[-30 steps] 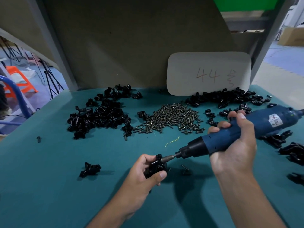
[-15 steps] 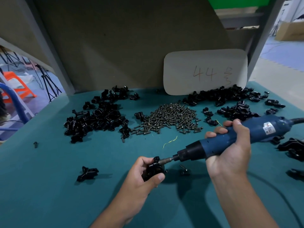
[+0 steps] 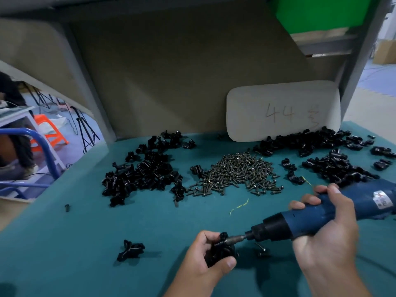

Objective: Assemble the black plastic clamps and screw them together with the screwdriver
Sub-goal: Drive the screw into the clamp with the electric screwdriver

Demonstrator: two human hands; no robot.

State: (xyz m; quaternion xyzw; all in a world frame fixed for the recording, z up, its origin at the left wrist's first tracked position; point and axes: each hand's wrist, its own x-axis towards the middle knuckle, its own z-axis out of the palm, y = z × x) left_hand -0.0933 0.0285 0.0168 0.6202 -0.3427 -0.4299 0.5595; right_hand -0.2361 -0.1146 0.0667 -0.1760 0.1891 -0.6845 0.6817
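Teal matting covers the bench, where a heap of screws lies between two spreads of loose black clamp parts — one to the left, one to the right — with a white card marked "44" propped against the back panel. Near the front edge the left hand has its fingers and thumb curled round a black clamp, and the right hand is wrapped round the blue electric screwdriver, whose bit meets the top of that clamp. One assembled clamp lies alone on the matting to the left, and two loose screws lie just right of the held clamp.
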